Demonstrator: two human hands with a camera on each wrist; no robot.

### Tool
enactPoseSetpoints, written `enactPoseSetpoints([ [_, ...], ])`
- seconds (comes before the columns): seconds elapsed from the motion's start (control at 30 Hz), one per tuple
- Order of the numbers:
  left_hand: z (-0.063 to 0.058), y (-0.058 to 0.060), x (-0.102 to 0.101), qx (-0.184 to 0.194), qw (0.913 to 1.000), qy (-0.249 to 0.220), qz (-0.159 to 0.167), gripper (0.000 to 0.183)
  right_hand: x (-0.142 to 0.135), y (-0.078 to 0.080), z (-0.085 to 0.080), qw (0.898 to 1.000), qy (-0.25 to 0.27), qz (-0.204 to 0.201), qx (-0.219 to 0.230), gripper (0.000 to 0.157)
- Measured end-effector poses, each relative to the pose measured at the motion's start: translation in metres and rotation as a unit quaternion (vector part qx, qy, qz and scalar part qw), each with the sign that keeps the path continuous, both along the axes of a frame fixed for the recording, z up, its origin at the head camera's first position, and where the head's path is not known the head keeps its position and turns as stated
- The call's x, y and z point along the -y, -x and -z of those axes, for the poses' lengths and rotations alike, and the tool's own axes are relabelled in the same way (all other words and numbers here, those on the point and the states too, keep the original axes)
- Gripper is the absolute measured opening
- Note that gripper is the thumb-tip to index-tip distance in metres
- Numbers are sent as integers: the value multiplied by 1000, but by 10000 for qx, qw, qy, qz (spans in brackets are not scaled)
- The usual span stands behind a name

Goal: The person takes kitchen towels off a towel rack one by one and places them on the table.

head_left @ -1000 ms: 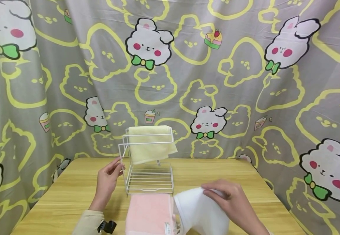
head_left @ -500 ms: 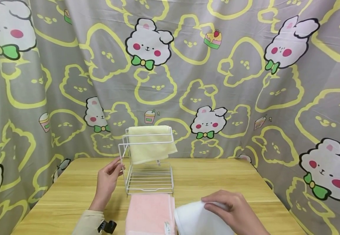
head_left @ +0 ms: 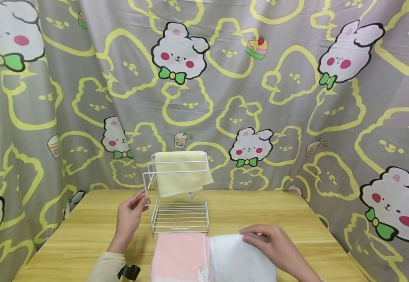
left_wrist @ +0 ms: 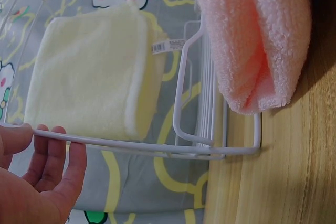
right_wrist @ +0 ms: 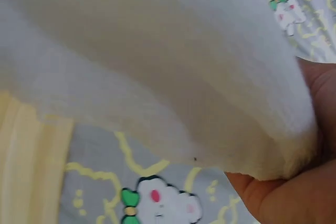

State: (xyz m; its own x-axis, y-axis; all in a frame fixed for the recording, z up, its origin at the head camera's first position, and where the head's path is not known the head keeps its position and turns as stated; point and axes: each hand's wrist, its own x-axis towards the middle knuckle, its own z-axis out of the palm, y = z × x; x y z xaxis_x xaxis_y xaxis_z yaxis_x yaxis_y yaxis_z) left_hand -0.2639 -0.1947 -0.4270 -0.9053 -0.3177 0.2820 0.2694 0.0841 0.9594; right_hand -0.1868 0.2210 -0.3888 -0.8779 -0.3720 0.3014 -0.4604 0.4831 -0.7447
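My left hand [head_left: 130, 215] pinches the left upright of a white wire rack [head_left: 180, 227]; in the left wrist view the thumb and fingertips [left_wrist: 76, 153] meet on the wire. Over the rack's back top bar hangs a yellow towel [head_left: 179, 180], its tag [left_wrist: 167, 46] showing. A folded pink towel [head_left: 179, 254] lies on the table in front of the rack. Beside it, on the right, is a white towel [head_left: 239, 258], whose upper edge my right hand [head_left: 278, 244] pinches between thumb and fingers. Up close in the right wrist view, the white towel [right_wrist: 173, 77] covers most of the hand's work.
The wooden table [head_left: 260, 207] runs back to a grey curtain [head_left: 282, 109] printed with yellow outlines and white cartoon animals. A dark band with a black piece [head_left: 130, 272] sits at my left wrist.
The right hand has first lowered the white towel, then shifted slightly up, and the towel now lies flatter and closer against the pink one. My left hand stays on the rack.
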Motion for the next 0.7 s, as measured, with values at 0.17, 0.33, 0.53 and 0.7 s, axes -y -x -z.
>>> enactPoseSetpoints([
  [0.17, -1, 0, 0, -80, 10000, -31, 44, 37, -2, 17, 16, 9996, -52, 208, -176, 16],
  [0.33, -1, 0, 1, -18, 9999, -31, 100, 37, -4, 30, 32, 9977, -120, 330, -576, 12],
  [0.53, -1, 0, 2, -7, 10000, -12, 69, 37, -4, 48, 46, 9969, -370, 451, -534, 15],
  [0.7, 0, 0, 2, -10, 10000, -36, 58, 36, -3, 62, 55, 9966, -594, 524, -204, 19],
])
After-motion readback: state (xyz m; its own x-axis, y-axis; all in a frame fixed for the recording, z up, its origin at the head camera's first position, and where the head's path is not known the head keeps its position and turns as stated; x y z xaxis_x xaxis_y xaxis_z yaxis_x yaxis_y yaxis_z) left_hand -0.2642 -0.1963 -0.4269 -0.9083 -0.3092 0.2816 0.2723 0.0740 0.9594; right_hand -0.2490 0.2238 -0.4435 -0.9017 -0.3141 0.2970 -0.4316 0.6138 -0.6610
